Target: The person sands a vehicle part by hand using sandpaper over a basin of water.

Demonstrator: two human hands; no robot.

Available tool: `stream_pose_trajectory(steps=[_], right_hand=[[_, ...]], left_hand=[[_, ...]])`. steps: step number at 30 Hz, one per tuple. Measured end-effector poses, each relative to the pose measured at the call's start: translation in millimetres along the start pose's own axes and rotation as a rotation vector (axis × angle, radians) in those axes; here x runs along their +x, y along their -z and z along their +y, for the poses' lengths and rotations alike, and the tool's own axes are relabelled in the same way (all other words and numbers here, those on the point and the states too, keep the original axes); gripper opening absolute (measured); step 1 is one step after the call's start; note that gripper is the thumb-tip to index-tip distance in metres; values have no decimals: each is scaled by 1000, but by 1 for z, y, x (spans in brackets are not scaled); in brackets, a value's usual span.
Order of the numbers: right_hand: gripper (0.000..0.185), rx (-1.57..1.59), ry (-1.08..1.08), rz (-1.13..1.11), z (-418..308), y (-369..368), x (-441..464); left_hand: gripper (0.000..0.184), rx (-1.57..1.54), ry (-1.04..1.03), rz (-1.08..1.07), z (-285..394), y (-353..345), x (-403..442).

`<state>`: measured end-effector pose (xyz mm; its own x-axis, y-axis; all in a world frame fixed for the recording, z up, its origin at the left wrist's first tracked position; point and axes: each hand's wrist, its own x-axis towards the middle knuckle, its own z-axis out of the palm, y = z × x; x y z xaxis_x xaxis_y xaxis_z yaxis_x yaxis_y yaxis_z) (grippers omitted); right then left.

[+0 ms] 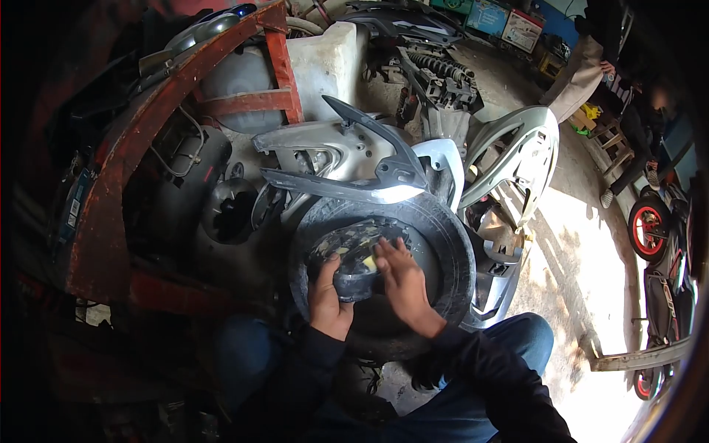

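Note:
My left hand (330, 304) grips the near left side of a dark, rounded motorcycle body part (351, 244), its thumb along the edge. Pale and yellowish patches mottle the wet-looking surface. Against the part's right side lies my right hand (402, 279), fingers stretched out over the surface. A small yellow patch (370, 262) shows by those fingertips; whether it is on the part or a separate piece, I cannot tell. Both hands and the part are above a round black tub (459, 258) standing between my knees. A dark grey angled fairing piece (402, 193) rests across the tub's far rim.
Silver fairing panels (362, 151) lie beyond the tub, and a pale panel (543, 140) stands to their right. A red frame (111, 192) rises at left. Parked motorcycles (661, 288) are at right. Another person (583, 74) stands at the back right.

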<state>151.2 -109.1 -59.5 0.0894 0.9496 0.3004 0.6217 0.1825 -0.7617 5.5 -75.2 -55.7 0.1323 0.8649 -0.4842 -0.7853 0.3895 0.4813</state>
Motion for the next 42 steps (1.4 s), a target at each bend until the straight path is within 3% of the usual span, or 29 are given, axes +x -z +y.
stream_pose_trajectory(steps=[2, 7, 12, 14, 20, 23, 24, 30, 33, 37, 42], right_hand=[[32, 32, -81, 19, 0, -5, 7], [32, 26, -48, -7, -5, 0, 0], [27, -43, 87, 5, -10, -6, -4], [28, 7, 26, -4, 14, -7, 13], [32, -23, 39, -16, 2, -2, 1], [29, -32, -68, 13, 0, -5, 10], [29, -10, 19, -1, -5, -7, 1], [28, -36, -30, -40, 3, 1, 13], [26, -37, 69, -4, -12, -1, -4], [28, 27, -18, -6, 0, 0, 10], [27, -19, 69, 5, 0, 0, 8]], left_hand=[[26, 18, -8, 24, -3, 8, 7], [26, -25, 34, 28, -2, 9, 5], [25, -23, 29, 21, 0, 13, 6], [25, -30, 33, 29, 1, 4, 2], [24, -9, 34, 41, 1, 9, 1], [26, -23, 10, 49, 1, 5, 4], [27, -12, -1, 37, -1, 11, 8], [30, -2, 19, 43, -2, 8, 7], [30, 21, -9, 34, -4, 13, 8], [28, 7, 13, 36, -4, 12, 6], [28, -15, 35, 38, -2, 8, 4]])
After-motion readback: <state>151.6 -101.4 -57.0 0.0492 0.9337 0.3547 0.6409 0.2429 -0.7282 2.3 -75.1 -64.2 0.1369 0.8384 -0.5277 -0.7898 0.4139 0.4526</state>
